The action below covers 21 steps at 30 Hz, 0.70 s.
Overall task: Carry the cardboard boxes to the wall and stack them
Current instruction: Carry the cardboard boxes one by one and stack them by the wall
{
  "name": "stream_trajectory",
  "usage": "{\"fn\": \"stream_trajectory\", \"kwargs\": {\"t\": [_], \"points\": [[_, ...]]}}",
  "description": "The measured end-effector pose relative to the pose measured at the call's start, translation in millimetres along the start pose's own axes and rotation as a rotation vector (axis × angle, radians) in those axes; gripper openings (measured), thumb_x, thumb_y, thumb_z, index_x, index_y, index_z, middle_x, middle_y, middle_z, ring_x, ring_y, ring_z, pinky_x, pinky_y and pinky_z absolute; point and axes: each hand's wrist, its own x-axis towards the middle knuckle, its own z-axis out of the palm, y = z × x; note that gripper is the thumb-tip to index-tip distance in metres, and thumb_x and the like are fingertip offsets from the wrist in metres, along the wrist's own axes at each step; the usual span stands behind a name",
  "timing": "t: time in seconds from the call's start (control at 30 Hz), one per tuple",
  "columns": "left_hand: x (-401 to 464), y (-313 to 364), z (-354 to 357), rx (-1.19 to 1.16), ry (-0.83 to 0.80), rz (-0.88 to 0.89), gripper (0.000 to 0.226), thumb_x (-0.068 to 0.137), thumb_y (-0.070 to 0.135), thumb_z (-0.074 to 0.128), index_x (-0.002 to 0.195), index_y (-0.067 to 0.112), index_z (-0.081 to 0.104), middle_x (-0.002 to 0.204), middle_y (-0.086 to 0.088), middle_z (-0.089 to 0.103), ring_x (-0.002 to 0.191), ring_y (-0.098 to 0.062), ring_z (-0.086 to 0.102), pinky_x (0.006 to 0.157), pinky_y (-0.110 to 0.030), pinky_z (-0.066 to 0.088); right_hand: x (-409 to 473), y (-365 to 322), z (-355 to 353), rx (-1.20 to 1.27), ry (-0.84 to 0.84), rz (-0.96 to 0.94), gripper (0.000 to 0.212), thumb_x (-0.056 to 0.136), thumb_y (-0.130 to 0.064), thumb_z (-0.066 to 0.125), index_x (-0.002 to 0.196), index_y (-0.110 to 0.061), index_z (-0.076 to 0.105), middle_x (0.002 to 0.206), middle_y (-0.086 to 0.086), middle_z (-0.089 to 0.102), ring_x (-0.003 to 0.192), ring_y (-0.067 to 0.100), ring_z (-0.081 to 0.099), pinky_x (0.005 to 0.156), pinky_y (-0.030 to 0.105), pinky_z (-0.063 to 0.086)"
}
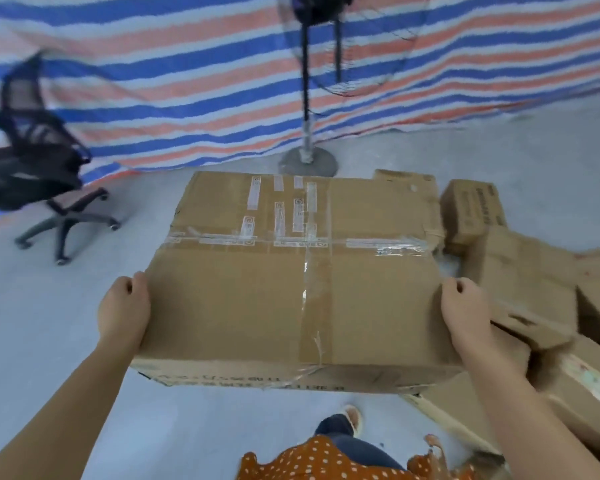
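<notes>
At nine o'clock an office chair [39, 161] is seen on the grey floor [66, 323], in front of a striped tarpaulin [187, 81] that is hung across the back. The left hand [123, 311] is pressed against the left side of a large cardboard box [291, 282]; the arm is stretched forward from seven o'clock and the fingers are curled over the box's edge, so it is gripped. The box is held at the centre, above the floor, its top sealed with clear tape and stuck with white labels. At twelve o'clock, just behind it, a fan stand [307, 133] is planted on its round base. The right hand [465, 313] is clamped on the right side, fingers curled round the edge, the arm reaching from five o'clock. At three o'clock more boxes [520, 289] are heaped untidily on the floor.
</notes>
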Motion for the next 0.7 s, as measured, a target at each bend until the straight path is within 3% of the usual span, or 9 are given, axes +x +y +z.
{"fn": "stream_trajectory", "kwargs": {"t": [0.13,0.3,0.43,0.57,0.7], "points": [[-40,-96,-86,-0.067,0.123,-0.137,0.038,0.098,0.03,0.031,0.084,-0.002,0.045,0.077,-0.013,0.042,0.068,-0.025,0.037,0.056,-0.035,0.027,-69,-26,49,-0.068,-0.111,-0.134,0.027,0.1,-0.023,0.037,0.1,-0.003,0.056,0.095,0.014,0.053,0.094,0.03,0.049,0.075,0.034,0.03],[-127,-228,-195,-0.095,0.331,-0.397,0.031,0.096,0.026,0.031,0.081,0.001,0.041,0.074,-0.01,0.039,0.067,-0.024,0.035,0.056,-0.034,0.025,-184,-53,117,-0.107,-0.374,-0.322,0.03,0.099,-0.022,0.035,0.082,-0.003,0.049,0.07,0.008,0.045,0.067,0.027,0.043,0.055,0.034,0.028],[-204,-315,-269,-0.057,0.504,-0.599,0.029,0.095,0.025,0.031,0.081,0.003,0.043,0.075,-0.014,0.04,0.065,-0.025,0.034,0.056,-0.034,0.025,-281,-72,175,-0.172,-0.596,-0.469,0.031,0.099,-0.022,0.036,0.075,-0.006,0.046,0.07,0.007,0.045,0.061,0.022,0.041,0.053,0.034,0.028],[-276,-380,-312,-0.057,0.644,-0.789,0.04,0.095,0.026,0.031,0.094,-0.007,0.052,0.085,-0.023,0.052,0.069,-0.027,0.042,0.056,-0.035,0.029,-368,-89,221,-0.256,-0.783,-0.622,0.035,0.099,-0.022,0.035,0.065,-0.012,0.034,0.065,0.005,0.038,0.056,0.019,0.034,0.052,0.033,0.023],[-327,-419,-327,-0.059,0.754,-0.93,0.04,0.097,0.026,0.031,0.079,-0.006,0.045,0.073,-0.017,0.045,0.067,-0.029,0.039,0.056,-0.038,0.026,-431,-106,258,-0.297,-0.92,-0.756,0.033,0.098,-0.021,0.036,0.068,-0.008,0.035,0.065,0.007,0.037,0.058,0.021,0.034,0.053,0.034,0.023]]}}
